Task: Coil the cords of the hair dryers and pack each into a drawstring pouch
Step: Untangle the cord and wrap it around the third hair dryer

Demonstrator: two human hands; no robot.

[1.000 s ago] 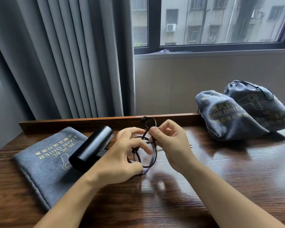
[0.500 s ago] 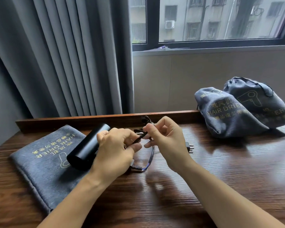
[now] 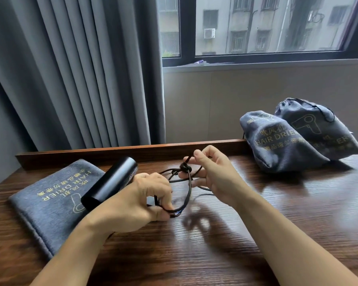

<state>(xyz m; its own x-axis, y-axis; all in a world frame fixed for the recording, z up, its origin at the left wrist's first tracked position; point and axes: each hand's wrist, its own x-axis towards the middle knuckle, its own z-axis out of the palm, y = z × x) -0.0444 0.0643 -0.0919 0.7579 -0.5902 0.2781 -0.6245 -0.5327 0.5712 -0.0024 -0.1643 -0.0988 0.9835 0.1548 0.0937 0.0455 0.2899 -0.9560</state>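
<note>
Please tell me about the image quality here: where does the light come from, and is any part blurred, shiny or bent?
Head view: daylight enters through the window; the hands cast soft shadows toward the camera on the wooden table, which shows pale glare at right. The cord near the left hand is motion-blurred. Wide-angle distortion tilts the curtain folds and the window frame.
</note>
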